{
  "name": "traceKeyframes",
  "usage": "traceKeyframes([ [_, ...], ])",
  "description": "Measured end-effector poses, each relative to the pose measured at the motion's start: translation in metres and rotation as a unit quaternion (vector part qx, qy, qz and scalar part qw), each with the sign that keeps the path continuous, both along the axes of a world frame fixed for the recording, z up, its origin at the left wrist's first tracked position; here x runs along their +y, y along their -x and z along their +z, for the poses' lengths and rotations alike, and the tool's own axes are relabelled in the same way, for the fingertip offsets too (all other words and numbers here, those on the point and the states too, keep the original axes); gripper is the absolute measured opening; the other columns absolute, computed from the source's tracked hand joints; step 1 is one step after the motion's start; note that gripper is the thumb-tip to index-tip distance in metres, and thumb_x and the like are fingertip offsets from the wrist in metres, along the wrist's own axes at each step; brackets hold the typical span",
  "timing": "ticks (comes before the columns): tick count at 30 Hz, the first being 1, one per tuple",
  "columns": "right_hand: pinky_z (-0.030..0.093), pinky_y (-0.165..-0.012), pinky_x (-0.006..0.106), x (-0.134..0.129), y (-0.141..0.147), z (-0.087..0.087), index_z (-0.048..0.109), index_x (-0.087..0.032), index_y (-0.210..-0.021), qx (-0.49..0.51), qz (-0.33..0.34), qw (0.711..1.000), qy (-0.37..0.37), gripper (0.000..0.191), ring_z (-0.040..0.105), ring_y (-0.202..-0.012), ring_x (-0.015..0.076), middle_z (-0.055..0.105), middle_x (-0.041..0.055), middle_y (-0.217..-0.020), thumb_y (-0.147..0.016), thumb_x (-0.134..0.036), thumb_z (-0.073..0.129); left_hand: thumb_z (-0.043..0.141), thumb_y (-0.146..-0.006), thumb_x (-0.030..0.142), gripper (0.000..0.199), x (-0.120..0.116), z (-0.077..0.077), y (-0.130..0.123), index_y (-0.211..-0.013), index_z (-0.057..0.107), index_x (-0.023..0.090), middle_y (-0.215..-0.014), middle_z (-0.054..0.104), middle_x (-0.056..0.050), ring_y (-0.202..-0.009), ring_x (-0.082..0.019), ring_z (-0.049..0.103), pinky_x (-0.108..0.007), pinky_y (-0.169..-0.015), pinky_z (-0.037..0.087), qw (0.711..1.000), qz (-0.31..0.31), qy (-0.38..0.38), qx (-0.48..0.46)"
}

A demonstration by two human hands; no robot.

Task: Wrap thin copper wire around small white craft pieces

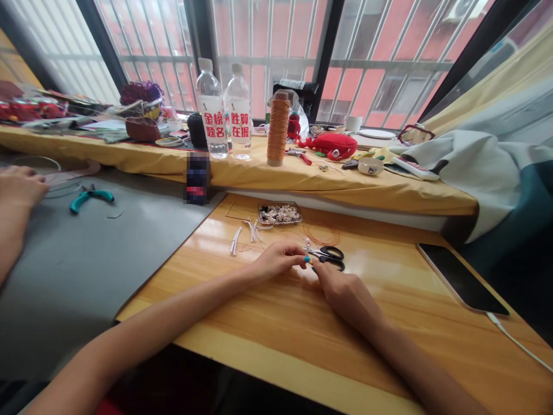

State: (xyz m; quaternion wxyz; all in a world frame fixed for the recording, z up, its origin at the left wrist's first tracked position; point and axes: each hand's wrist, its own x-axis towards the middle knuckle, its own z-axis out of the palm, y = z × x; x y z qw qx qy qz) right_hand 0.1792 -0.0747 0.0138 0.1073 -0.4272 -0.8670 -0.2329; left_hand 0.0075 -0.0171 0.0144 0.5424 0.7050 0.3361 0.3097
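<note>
My left hand is closed, its thumb and fingertips pinching a small whitish, bead-like piece that stands up above the fingers. Close against it, my right hand has its fingers pressed together at the same spot; what they grip is too small to make out. Black-handled scissors lie on the wooden table just behind my hands. Thin orange thread curls beyond them. A clear box of mixed beads sits farther back, with white strips to its left.
A phone with a white cable lies at the right. Along the cloth-covered ledge stand two water bottles, an orange thread spool and a red pouch. Another person's hand and teal pliers are on the grey table.
</note>
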Motion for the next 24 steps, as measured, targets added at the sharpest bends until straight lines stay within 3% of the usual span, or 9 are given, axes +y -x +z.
traceKeyframes([
  [5,0.029,-0.044,0.021,-0.0031,0.0040,0.0036,0.053,-0.015,-0.097,0.014,-0.021,1.000,-0.009,0.028,0.049,-0.050,0.0107,0.055,0.0031,-0.067,-0.080,-0.010,0.031,0.049,-0.072,0.032,0.023,0.0001,-0.0006,0.0001,-0.066,0.060,0.013,-0.066,0.059,-0.001,-0.061,-0.009,0.048,-0.018,-0.057,0.035,0.998,0.012,-0.049,0.026],
  [10,0.027,-0.045,0.021,-0.0035,0.0045,0.0050,0.052,-0.017,-0.095,0.057,-0.045,0.997,-0.004,0.028,0.049,-0.052,0.0104,0.057,0.0034,-0.076,-0.077,-0.006,0.033,0.050,-0.071,0.035,0.027,-0.0010,-0.0030,-0.0007,-0.080,0.059,0.012,-0.059,0.053,0.002,-0.043,-0.004,0.037,-0.017,-0.042,0.028,1.000,0.006,0.011,0.004],
  [13,0.027,-0.044,0.021,-0.0029,0.0038,0.0033,0.051,-0.017,-0.096,0.075,-0.043,0.996,0.004,0.029,0.050,-0.054,0.0108,0.057,0.0036,-0.077,-0.077,-0.005,0.032,0.054,-0.068,0.034,0.028,-0.0018,-0.0038,-0.0010,-0.087,0.057,0.013,-0.064,0.053,0.002,-0.044,-0.003,0.037,-0.016,-0.041,0.027,0.999,-0.008,0.031,-0.019],
  [16,0.027,-0.042,0.020,-0.0020,0.0038,0.0014,0.050,-0.017,-0.096,0.086,-0.048,0.995,0.022,0.028,0.052,-0.056,0.0111,0.057,0.0039,-0.081,-0.078,-0.007,0.032,0.055,-0.067,0.032,0.024,-0.0024,-0.0046,-0.0010,-0.082,0.057,0.012,-0.068,0.055,0.000,-0.046,-0.003,0.038,-0.016,-0.043,0.028,0.999,-0.005,0.025,-0.029],
  [21,0.031,-0.044,0.019,0.0002,0.0045,-0.0014,0.048,-0.015,-0.099,0.112,-0.017,0.993,0.021,0.022,0.055,-0.066,0.0121,0.058,0.0063,-0.087,-0.084,-0.022,0.035,0.055,-0.067,0.032,0.021,-0.0027,-0.0046,-0.0005,-0.073,0.053,0.012,-0.062,0.054,0.001,-0.043,-0.003,0.037,-0.016,-0.042,0.028,1.000,0.016,0.017,-0.021],
  [24,0.034,-0.048,0.019,0.0012,0.0043,-0.0021,0.048,-0.015,-0.097,0.134,0.012,0.991,0.021,0.020,0.055,-0.067,0.0118,0.058,0.0059,-0.083,-0.084,-0.021,0.035,0.055,-0.067,0.034,0.022,-0.0022,-0.0040,-0.0006,-0.071,0.050,0.013,-0.061,0.053,0.002,-0.042,-0.003,0.037,-0.016,-0.041,0.027,0.999,0.015,0.028,-0.034],
])
